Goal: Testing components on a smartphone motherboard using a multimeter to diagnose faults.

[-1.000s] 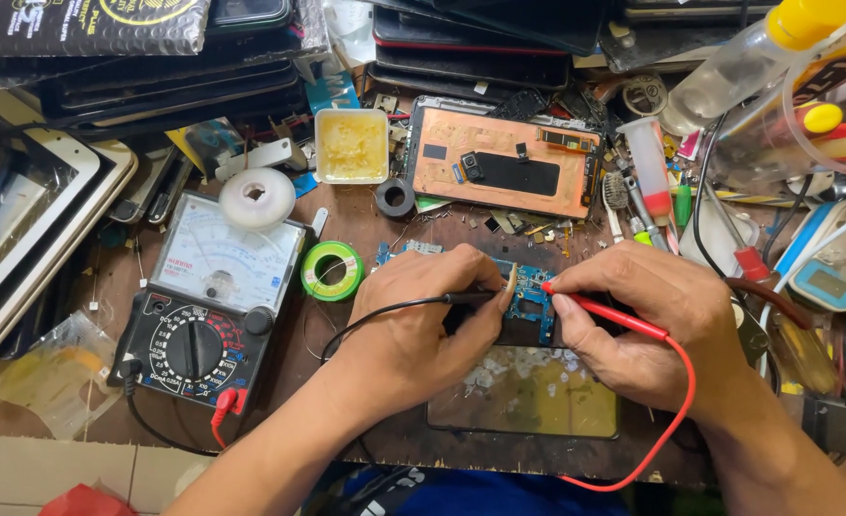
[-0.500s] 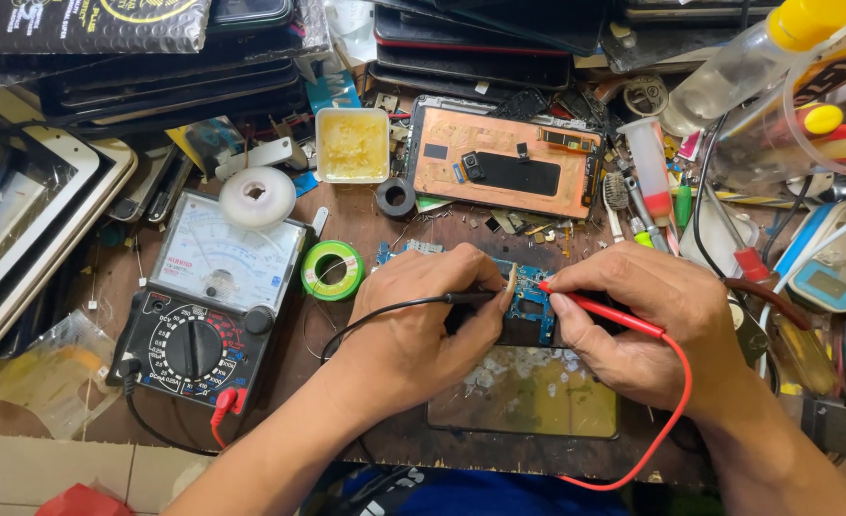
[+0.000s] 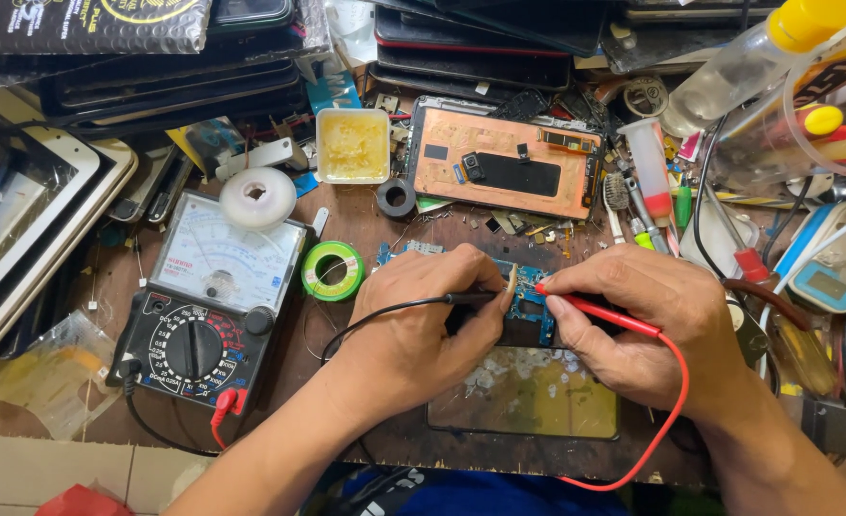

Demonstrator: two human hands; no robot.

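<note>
— Pinching the black probe [image 3: 461,299] in your left hand [image 3: 423,330] and the red probe [image 3: 595,313] in your right hand [image 3: 642,320], you have both tips down on the small blue circuit board [image 3: 528,301] in the middle of the wooden bench [image 3: 346,239]. The hands sit close together, each clamped around its own probe, thumbs and forefingers nearly meeting over the board.

— And the board itself?

— It lies flat between your fingertips, just above the scuffed glass plate [image 3: 528,397] and below the opened phone frame [image 3: 507,162] with its copper-coloured back. I'd judge it light, thin and stiff, and fragile too: bare parts on its face, so it will likely skate on the wood if a tip pushes sideways. Take hold of it by the edges only, never across the components.

— The leads?

— Soft and springy. The red one loops down past your right wrist; the black one curves off to the left. The analog multimeter [image 3: 208,306] stands well to your left, beside the green solder spool [image 3: 333,270]. Whether your left fingers also pin the board down, I cannot tell.
</note>
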